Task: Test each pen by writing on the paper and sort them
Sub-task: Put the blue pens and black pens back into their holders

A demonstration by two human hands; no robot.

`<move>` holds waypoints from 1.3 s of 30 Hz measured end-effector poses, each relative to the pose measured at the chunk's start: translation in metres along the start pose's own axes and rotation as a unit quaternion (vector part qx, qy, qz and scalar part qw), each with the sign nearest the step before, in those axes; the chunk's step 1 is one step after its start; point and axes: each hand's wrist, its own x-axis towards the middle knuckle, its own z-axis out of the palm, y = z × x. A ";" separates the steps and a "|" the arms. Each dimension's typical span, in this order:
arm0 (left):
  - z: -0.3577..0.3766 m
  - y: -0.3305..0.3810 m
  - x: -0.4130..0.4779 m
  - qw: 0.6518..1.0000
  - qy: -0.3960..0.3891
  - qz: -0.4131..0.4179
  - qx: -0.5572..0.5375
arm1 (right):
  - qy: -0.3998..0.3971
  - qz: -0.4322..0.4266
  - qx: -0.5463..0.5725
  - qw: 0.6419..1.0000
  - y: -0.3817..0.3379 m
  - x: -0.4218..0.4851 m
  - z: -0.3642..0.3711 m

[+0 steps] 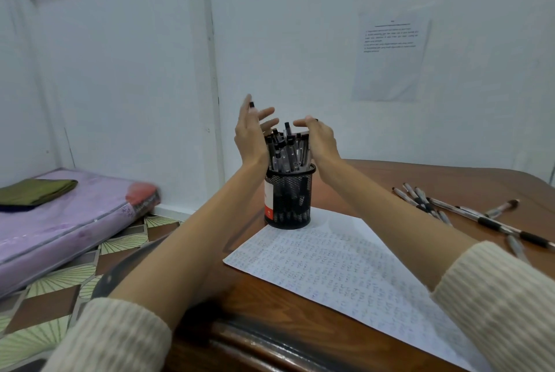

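Flanking one pen cup (289, 200): left hand (250, 137), right hand (321, 140).

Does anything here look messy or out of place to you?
Nothing looks spilled or broken. The one untidy spot: loose pens lie crisscrossed on the right side of the table, while the other pens stand packed in the black mesh cup at the paper's far corner.
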 end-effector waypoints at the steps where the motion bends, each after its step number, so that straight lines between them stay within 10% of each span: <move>1: 0.000 0.003 0.001 1.000 0.001 0.007 -0.007 | -0.014 0.011 -0.006 1.000 0.001 0.002 -0.001; 15: -0.005 -0.002 -0.025 0.992 -0.075 -0.005 0.105 | -0.173 0.050 -0.031 0.983 -0.007 -0.026 -0.018; 22: -0.034 0.000 -0.026 0.940 -0.265 -0.082 0.200 | -0.245 0.062 -0.095 0.963 0.015 -0.042 -0.037; 33: -0.025 0.008 -0.007 0.909 -0.335 -0.015 0.247 | -0.109 0.086 -0.263 0.955 0.030 -0.020 -0.137; 39: -0.024 0.004 -0.012 0.936 -0.279 0.008 0.216 | 0.049 0.138 -0.514 0.845 0.064 -0.029 -0.272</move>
